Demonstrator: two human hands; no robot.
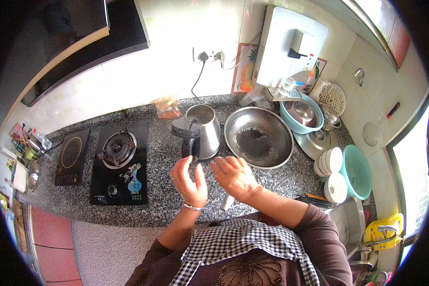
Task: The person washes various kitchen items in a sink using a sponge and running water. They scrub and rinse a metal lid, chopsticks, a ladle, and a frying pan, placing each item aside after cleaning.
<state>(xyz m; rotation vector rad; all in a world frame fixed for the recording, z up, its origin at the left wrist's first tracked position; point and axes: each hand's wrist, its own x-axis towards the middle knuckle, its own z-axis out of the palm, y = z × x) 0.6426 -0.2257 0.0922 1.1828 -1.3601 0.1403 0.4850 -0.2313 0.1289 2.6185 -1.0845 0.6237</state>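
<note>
An electric kettle [210, 132] of brushed metal stands on the granite counter, its dark lid [185, 128] tipped back over the black handle [191, 147]. Just in front of that handle is my left hand [190, 183], thumb and fingers apart and holding nothing; its wrist wears a bracelet. My right hand [233, 176] hovers before the kettle's base, back upward and fingers stretched forward. I see nothing in it, though its palm is hidden. To the kettle's right sits a metal wok [259, 137] with a dark scorched bottom. Its handle [227, 203] pokes out beneath my right wrist.
On the left are a gas hob [119, 164] and an induction cooker [71, 155]. A plastic bag [167, 106] lies behind the kettle. At right stand a blue basin [302, 114], stacked bowls [329, 161], a green basin [357, 171] and a sink [346, 221].
</note>
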